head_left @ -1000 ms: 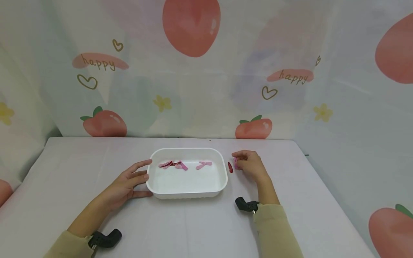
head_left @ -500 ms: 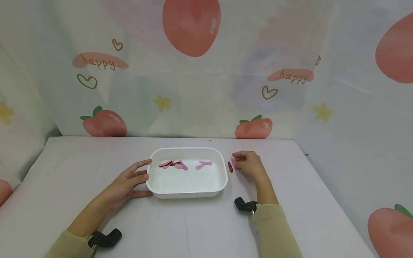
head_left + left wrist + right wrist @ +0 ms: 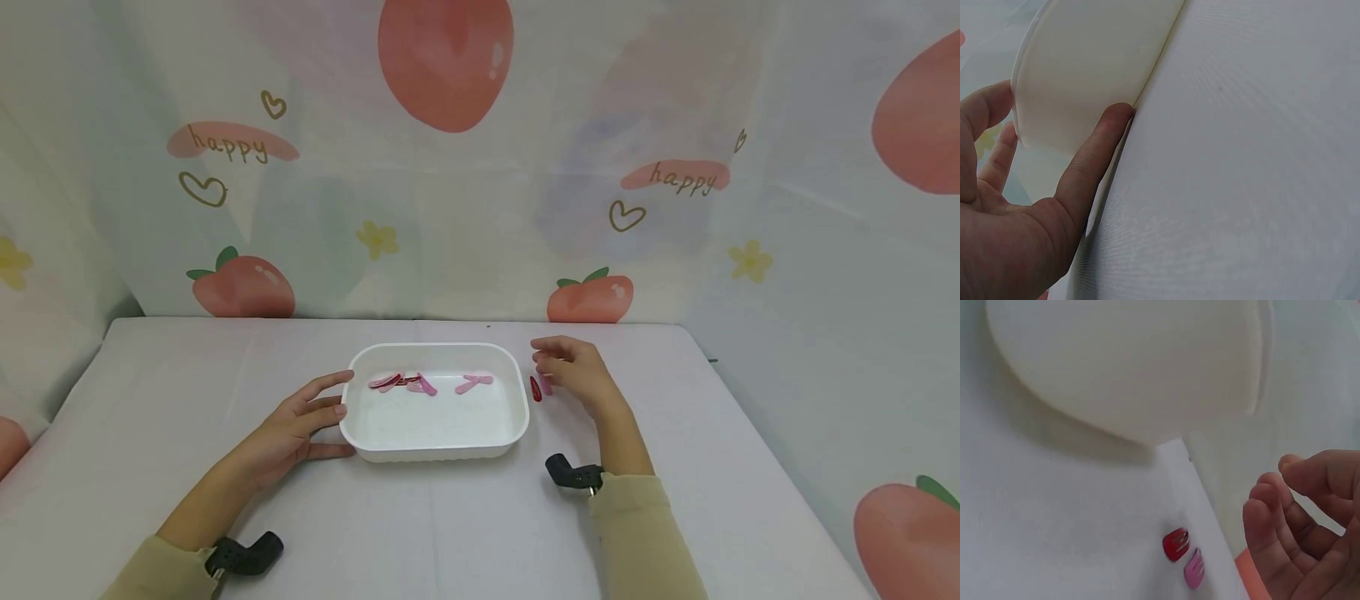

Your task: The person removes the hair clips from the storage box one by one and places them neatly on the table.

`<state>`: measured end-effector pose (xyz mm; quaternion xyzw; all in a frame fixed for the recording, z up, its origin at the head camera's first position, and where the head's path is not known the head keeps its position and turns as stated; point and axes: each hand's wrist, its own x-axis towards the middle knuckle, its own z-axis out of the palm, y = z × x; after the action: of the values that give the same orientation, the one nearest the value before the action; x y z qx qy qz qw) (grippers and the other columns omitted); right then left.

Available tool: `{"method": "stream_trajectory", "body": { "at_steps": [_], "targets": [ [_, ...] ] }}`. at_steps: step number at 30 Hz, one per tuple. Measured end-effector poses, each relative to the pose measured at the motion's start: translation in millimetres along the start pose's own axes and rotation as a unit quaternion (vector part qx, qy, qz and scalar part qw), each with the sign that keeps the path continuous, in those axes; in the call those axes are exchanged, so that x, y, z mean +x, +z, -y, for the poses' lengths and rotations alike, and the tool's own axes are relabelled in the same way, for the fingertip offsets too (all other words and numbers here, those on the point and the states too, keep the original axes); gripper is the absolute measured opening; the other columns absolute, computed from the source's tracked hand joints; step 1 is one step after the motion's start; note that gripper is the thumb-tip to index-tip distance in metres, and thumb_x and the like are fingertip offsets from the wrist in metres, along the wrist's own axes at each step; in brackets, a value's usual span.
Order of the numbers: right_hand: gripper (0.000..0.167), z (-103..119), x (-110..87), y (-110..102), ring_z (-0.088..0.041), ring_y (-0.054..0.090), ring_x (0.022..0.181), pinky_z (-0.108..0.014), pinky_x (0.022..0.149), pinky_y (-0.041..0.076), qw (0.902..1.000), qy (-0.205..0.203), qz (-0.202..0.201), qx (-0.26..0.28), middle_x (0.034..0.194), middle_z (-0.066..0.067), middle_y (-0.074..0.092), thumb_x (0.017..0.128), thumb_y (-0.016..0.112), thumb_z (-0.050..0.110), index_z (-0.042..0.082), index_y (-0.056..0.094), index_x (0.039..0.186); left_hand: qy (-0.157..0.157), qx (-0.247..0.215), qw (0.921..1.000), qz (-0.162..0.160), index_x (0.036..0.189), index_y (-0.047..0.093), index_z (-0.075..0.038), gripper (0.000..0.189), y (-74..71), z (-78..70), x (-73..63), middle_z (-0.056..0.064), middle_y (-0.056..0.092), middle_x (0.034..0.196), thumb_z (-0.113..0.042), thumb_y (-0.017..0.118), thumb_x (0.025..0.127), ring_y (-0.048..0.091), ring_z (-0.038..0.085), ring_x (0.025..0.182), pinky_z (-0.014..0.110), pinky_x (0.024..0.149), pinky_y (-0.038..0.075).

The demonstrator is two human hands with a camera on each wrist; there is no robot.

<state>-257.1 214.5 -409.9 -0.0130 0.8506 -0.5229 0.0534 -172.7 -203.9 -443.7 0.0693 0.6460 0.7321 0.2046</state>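
Note:
My left hand [image 3: 288,429] rests against the left end of a white plastic tray [image 3: 435,446], its fingers at the rim. In the left wrist view the thumb [image 3: 1094,156] lies low along the tray's outer wall. Inside the tray are several pink and red hair clips [image 3: 402,383], plus pale pink ones [image 3: 473,382] toward the right. My right hand [image 3: 581,375] hovers just beyond the tray's right end, fingers loosely bent and holding nothing. Below it on the table lie a red snap hair clip [image 3: 1177,544] and a pink snap hair clip [image 3: 1194,569], side by side.
A white cloth covers the table [image 3: 420,533]. Behind it hangs a curtain [image 3: 480,217] printed with peaches, hearts and flowers. Black camera mounts [image 3: 573,473] are worn at both wrists.
My right hand has let go of the pink hair clip beside the red one and risen slightly away from it. The left hand and the tray have not moved.

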Motion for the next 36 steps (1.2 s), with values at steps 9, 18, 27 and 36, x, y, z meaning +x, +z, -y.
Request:
{"method": "stream_trajectory", "body": {
  "at_steps": [9, 18, 27, 36],
  "targets": [
    [0.034, 29.4, -9.1, 6.6, -0.035, 0.063, 0.106, -0.04, 0.091, 0.058, 0.9961, -0.049, 0.034, 0.065, 0.124, -0.019, 0.064, 0.099, 0.063, 0.019, 0.006, 0.062, 0.131, -0.004, 0.004, 1.0, -0.005, 0.156, 0.028, -0.018, 0.06, -0.8, -0.1, 0.0, 0.026, 0.028, 0.154, -0.018, 0.056, 0.103, 0.058, 0.028, 0.12, 0.054, 0.092, 0.055],
    [0.028, 50.3, -18.0, 35.3, -0.042, 0.062, 0.105, -0.035, 0.085, 0.06, 0.9942, -0.069, 0.065, 0.05, 0.114, -0.017, 0.064, 0.095, 0.064, 0.009, 0.009, 0.067, 0.123, -0.004, 0.006, 1.0, -0.005, 0.157, 0.026, -0.017, 0.059, -0.7, -0.3, 1.2, 0.025, 0.029, 0.155, -0.015, 0.053, 0.104, 0.057, 0.03, 0.122, 0.055, 0.092, 0.055],
    [0.022, 54.3, -23.9, 67.6, -0.021, 0.064, 0.092, -0.032, 0.079, 0.059, 0.9905, -0.123, 0.04, -0.046, 0.109, -0.01, 0.069, 0.095, 0.065, 0.011, 0.017, 0.071, 0.115, -0.003, -0.001, 1.0, -0.001, 0.157, 0.025, -0.017, 0.061, -2.1, 1.6, 1.6, 0.025, 0.028, 0.155, -0.016, 0.054, 0.103, 0.057, 0.029, 0.122, 0.055, 0.093, 0.055],
    [0.024, 49.9, -28.5, 97.0, -0.018, 0.068, 0.096, -0.035, 0.085, 0.058, 0.9266, -0.204, -0.008, -0.316, 0.107, 0.0, 0.07, 0.09, 0.071, 0.014, 0.016, 0.073, 0.114, -0.003, -0.005, 1.0, -0.002, 0.157, 0.026, -0.018, 0.061, -2.9, 2.7, 2.5, 0.025, 0.028, 0.155, -0.016, 0.055, 0.103, 0.057, 0.029, 0.122, 0.055, 0.092, 0.055]
  ]
}}
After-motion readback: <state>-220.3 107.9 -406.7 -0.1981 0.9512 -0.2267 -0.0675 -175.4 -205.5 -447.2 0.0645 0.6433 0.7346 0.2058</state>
